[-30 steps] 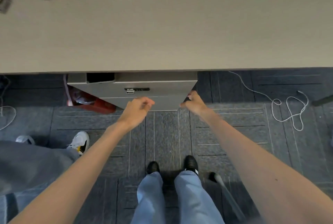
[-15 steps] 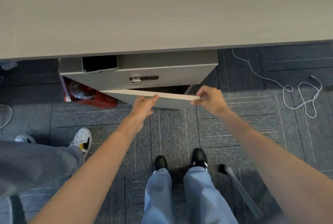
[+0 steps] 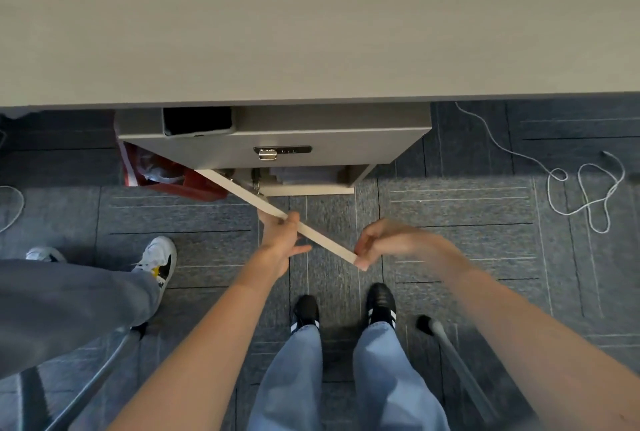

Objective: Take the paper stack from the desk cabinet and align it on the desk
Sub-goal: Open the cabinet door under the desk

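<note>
A grey desk cabinet [image 3: 332,145] with a metal lock stands under the beige desk [image 3: 311,22]. Its lower door [image 3: 249,198] is swung out towards me, seen edge-on as a pale strip. My left hand [image 3: 282,240] grips the door's top edge near its middle. My right hand [image 3: 384,240] pinches the door's free end. Inside the opened compartment a paper stack [image 3: 304,175] lies in shadow, only partly visible.
A red bag [image 3: 162,174] sits left of the cabinet. Another person's grey trouser leg and white sneaker [image 3: 156,257] are at the left. A white cable [image 3: 585,188] lies coiled on the carpet at the right. My feet and chair legs are below.
The cabinet door, shut a second ago, has swung wide open to the left. Both hands moved back towards me with its edge. The compartment's inside now shows.
</note>
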`<move>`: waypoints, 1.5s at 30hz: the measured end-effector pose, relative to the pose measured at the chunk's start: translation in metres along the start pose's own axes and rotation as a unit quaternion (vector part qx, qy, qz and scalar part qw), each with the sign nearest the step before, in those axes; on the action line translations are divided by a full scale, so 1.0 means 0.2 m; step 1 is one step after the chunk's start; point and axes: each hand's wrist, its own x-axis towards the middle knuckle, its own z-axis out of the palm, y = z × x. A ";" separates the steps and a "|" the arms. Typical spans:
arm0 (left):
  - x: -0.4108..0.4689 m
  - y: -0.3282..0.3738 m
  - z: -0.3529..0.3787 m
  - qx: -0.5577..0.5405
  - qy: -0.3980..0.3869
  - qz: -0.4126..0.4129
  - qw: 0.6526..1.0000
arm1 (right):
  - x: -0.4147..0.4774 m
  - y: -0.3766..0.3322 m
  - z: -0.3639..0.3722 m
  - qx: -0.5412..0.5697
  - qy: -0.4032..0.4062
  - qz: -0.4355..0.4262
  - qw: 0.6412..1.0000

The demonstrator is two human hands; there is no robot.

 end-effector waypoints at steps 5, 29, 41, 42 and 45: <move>-0.02 -0.05 -0.06 0.018 -0.020 0.017 0.999 | -0.02 -0.05 0.06 0.103 0.113 -0.044 0.987; -0.18 -0.41 -0.61 0.474 0.198 0.299 0.804 | 0.03 -0.15 0.41 -0.004 0.160 -0.093 0.983; -0.14 -0.36 -0.54 0.600 0.166 0.439 0.648 | 0.07 -0.20 0.45 0.030 0.182 -0.119 0.976; -0.10 -0.36 -0.52 0.601 0.154 0.444 0.647 | 0.10 -0.20 0.46 0.034 0.192 -0.123 0.973; 0.05 -0.36 -0.45 0.601 0.120 0.443 0.654 | 0.25 -0.14 0.48 0.040 0.228 -0.126 0.965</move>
